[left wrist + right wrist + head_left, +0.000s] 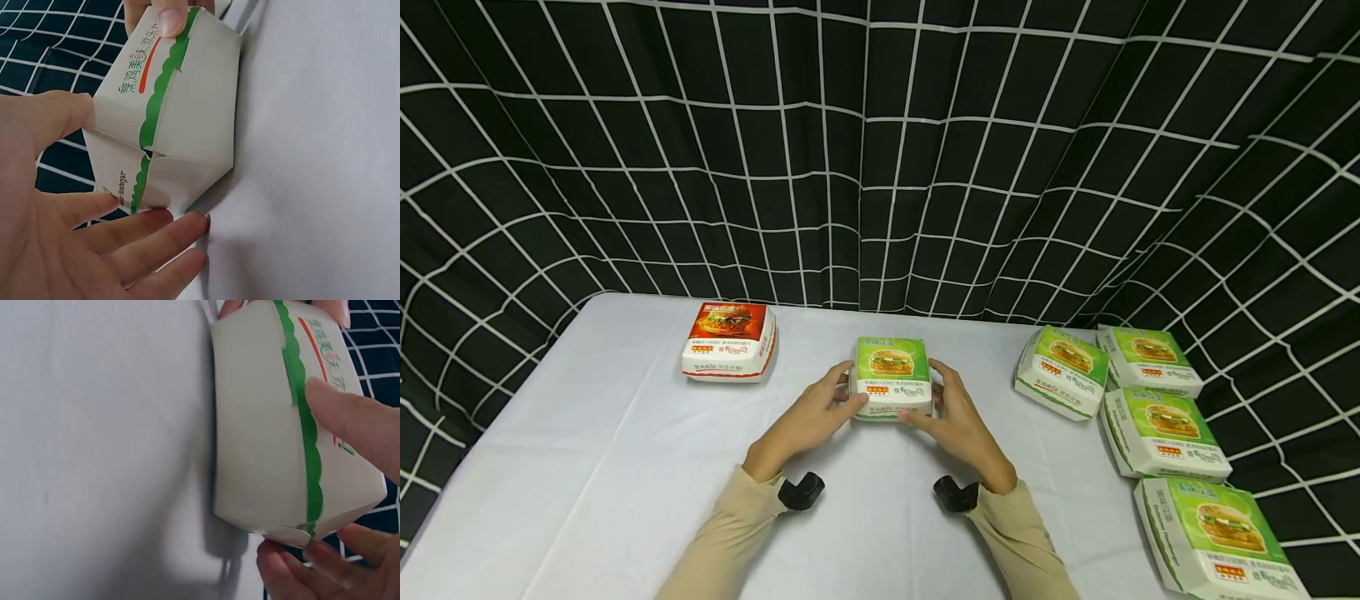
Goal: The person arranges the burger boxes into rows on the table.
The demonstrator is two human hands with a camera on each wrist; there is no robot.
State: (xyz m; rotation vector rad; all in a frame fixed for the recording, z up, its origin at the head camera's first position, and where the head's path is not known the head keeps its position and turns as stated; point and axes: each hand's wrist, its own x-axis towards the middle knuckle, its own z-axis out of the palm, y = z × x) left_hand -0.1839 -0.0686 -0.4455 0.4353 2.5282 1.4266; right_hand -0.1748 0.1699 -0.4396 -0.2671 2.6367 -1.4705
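Note:
A green-and-white burger box (891, 367) with a burger picture on its lid is at the middle of the white table, between both hands. My left hand (811, 421) holds its left side, the thumb at the front corner and the fingers along the side. From the right, my right hand (958, 421) grips it, thumb pressing the front face. The left wrist view shows the box (197, 94) closed, with a green scalloped lid edge and a small gap at one corner. In the right wrist view, the right thumb (350, 415) lies across that edge.
A red-and-white burger box (727, 343) stands at the back left. Another green burger box (1062, 372) sits tilted at the right, beside a column of green boxes (1172, 433) along the table's right side. A black curtain (850, 167) with white grid lines hangs behind.

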